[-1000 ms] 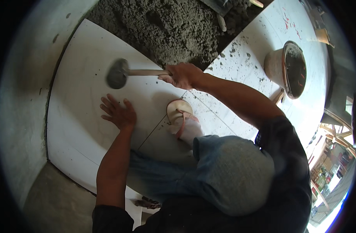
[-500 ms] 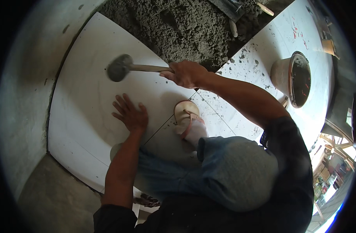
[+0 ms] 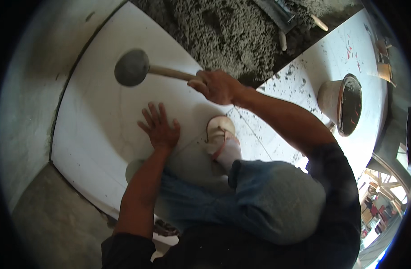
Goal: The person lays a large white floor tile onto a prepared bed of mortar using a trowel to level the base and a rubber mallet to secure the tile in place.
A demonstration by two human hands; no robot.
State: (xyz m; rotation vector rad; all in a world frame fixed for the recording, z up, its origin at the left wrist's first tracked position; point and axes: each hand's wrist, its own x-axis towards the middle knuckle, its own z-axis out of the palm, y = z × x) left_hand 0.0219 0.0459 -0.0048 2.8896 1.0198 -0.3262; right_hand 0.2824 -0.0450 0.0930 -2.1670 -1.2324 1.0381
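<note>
My right hand [image 3: 219, 86] is wrapped round the wooden handle of a rubber mallet [image 3: 132, 67]. The mallet's dark grey round head is over the large white floor tile [image 3: 93, 121]; whether it touches the tile I cannot tell. Below it, my left hand [image 3: 163, 130] lies flat on the same tile with its fingers spread, holding nothing. My sandalled foot [image 3: 222, 134] stands by the joint between tiles, to the right of my left hand.
Rough grey mortar [image 3: 223, 36] spreads beyond the tile edge. On it lie a trowel [image 3: 277, 13] and another wooden handle [image 3: 319, 22]. A bucket [image 3: 333, 103] stands on the crumb-strewn tiles at the right. A plastered wall [image 3: 39, 89] borders the tile on the left.
The mallet's head has turned to show more of its round face and seems raised a little nearer to me. The view has shifted slightly. My left hand stays flat on the tile.
</note>
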